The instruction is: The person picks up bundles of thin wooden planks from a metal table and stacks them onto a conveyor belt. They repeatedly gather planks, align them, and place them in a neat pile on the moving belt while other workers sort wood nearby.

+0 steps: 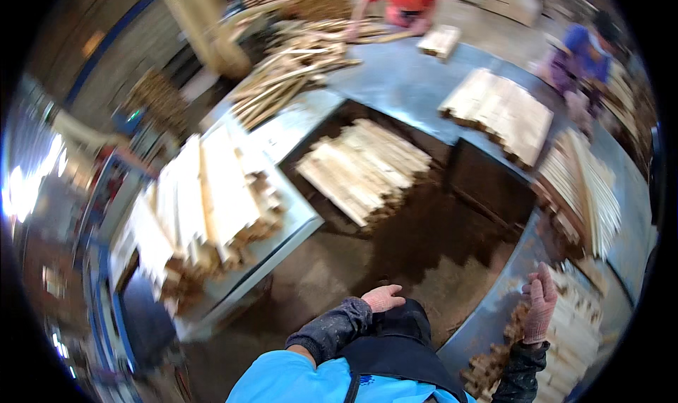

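Note:
My left hand [383,298], in a pale pink glove, hangs in front of my dark apron [402,346]. Its fingers are stretched out and nothing shows in them. Off to the right, my right hand [540,305], gloved alike, is raised with fingers apart and nothing in it. Beneath or beside it lies a pile of short wooden strips [572,332] on the metal table; whether the hand touches them I cannot tell. Ahead of me, a neat stack of wooden strips [367,166] sits low in the opening between the tables.
At the left, a metal table [296,226] bears a big pile of pale strips [205,198]. Loose sticks [289,78] lie heaped farther back. More stacks [498,110] rest on the curved table [388,68]. A person in red [402,1] and one in blue [586,53] stand beyond it.

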A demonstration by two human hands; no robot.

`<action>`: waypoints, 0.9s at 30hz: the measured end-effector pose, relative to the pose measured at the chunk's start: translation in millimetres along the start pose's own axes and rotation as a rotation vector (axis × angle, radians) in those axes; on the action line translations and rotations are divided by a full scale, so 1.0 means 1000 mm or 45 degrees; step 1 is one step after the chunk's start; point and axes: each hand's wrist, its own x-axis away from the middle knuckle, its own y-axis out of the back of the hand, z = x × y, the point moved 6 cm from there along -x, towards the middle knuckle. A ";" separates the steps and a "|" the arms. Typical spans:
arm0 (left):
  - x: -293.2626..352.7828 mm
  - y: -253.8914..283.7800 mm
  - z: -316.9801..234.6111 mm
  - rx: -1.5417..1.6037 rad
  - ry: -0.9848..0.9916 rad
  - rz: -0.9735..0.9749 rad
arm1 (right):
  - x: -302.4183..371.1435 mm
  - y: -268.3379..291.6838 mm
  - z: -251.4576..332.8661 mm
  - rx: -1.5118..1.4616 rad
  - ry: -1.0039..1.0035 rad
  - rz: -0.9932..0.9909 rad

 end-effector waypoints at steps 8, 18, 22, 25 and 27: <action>0.108 -0.014 0.133 0.376 0.298 -0.397 | 0.003 -0.199 -0.031 -0.130 -0.261 0.783; 0.237 -0.061 0.283 0.939 0.260 -0.741 | 0.185 -0.361 -0.085 0.005 -0.515 1.237; 0.300 -0.127 0.428 0.567 0.246 -0.863 | 0.295 -0.423 -0.134 0.023 -0.805 1.415; 0.371 -0.167 0.494 0.731 0.511 -0.927 | 0.351 -0.455 -0.182 0.104 -0.945 1.493; 0.445 -0.135 0.475 0.961 0.684 -0.945 | 0.371 -0.472 -0.201 0.328 -0.895 1.407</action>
